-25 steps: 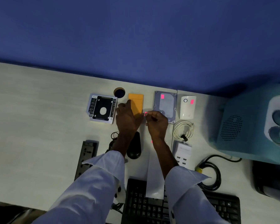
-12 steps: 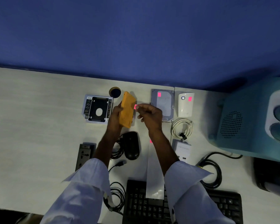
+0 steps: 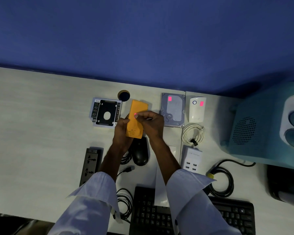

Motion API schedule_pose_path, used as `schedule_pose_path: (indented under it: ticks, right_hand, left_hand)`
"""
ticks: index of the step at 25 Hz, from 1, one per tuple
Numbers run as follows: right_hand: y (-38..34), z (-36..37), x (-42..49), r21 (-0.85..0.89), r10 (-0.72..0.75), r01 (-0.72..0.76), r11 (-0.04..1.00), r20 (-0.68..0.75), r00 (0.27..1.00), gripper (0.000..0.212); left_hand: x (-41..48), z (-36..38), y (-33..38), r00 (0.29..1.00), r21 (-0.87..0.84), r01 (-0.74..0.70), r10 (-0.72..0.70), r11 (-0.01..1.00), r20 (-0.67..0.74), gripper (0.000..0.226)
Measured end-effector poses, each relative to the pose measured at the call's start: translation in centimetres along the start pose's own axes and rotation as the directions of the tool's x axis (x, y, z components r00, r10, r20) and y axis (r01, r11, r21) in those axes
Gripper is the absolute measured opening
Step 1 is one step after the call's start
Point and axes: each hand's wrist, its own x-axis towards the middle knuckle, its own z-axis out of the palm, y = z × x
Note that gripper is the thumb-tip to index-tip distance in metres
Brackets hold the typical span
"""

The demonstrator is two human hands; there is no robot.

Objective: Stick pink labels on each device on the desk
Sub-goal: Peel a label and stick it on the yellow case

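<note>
The right hand (image 3: 152,123) has its fingertips pinched on a small pink paper label (image 3: 135,115) and presses it against the flat orange rectangular power bank (image 3: 137,122), near the middle of its upper face. The left hand (image 3: 121,128) is clamped around that device's left edge and underside, holding it tilted up off the pale wood-grain desk (image 3: 41,124). A second ago the orange device lay flat on the desk with the label still in the air beside it; half a second ago it was lifted and turned edge-on; now its broad face is toward the camera and the label meets it (whether the label is fully stuck down cannot be told).

So the third device is likely being labelled. Just right, the grey metal hard drive (image 3: 173,110) and the white plastic adapter (image 3: 197,109) each carry a pink label already. To the left, the black-and-silver drive caddy (image 3: 106,112) shows none, nor do the black mouse (image 3: 140,154), the black power strip (image 3: 90,164) or the white USB charger (image 3: 192,158) nearer the person, so most of the job appears to remain.
</note>
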Motion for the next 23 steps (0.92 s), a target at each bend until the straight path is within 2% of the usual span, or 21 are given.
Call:
schedule_pose_path:
  ticks: [3, 5, 8, 14, 16, 18, 20, 21, 23]
  right_hand:
    - [0.1, 0.3, -0.2, -0.008, -0.070, 0.070, 0.998, -0.052, 0.996, 0.012]
    - [0.0, 0.4, 0.0, -0.015, -0.068, 0.067, 0.998, -0.077, 0.995, 0.024]
    - [0.2, 0.3, 0.3, 0.011, -0.023, 0.024, 1.000, -0.119, 0.993, 0.045]
    - [0.5, 0.4, 0.7, 0.055, 0.088, -0.082, 0.995, -0.125, 0.988, 0.050]
    - [0.5, 0.3, 0.8, 0.072, 0.112, -0.104, 0.992, -0.125, 0.986, 0.050]
    - [1.0, 0.1, 0.5, 0.127, 0.162, -0.144, 0.981, -0.151, 0.975, 0.047]
    - [2.2, -0.6, -0.2, 0.171, 0.207, -0.174, 0.970, -0.195, 0.959, 0.038]
    - [2.9, -1.2, -0.8, 0.176, 0.212, -0.177, 0.968, -0.211, 0.954, 0.032]
    - [4.3, -2.9, -2.4, 0.165, 0.211, -0.175, 0.971, -0.233, 0.949, 0.023]
  left_hand:
    - [0.0, 0.1, -0.2, 1.000, -0.022, -0.002, 0.002, 1.000, -0.008, 0.056]
    - [0.2, 0.1, -0.2, 1.000, -0.042, 0.008, -0.009, 0.999, -0.012, 0.054]
    - [0.0, 0.4, -0.3, 0.999, -0.061, 0.038, -0.039, 0.997, -0.018, 0.049]
    - [0.1, 0.6, -0.3, 0.999, -0.046, 0.028, -0.029, 0.999, -0.023, 0.054]
    - [0.2, 0.8, -0.2, 0.998, 0.034, 0.015, -0.013, 0.999, -0.060, 0.053]
    - [1.1, 1.2, 0.2, 0.993, 0.190, -0.047, 0.067, 0.981, -0.096, 0.055]
    - [2.1, 2.0, 0.4, 0.972, 0.443, -0.141, 0.209, 0.885, -0.108, 0.055]
    - [2.5, 2.6, 0.3, 0.943, 0.603, -0.185, 0.312, 0.776, -0.112, 0.052]
    - [3.4, 3.5, -0.8, 0.847, 0.862, -0.190, 0.522, 0.470, -0.098, 0.051]
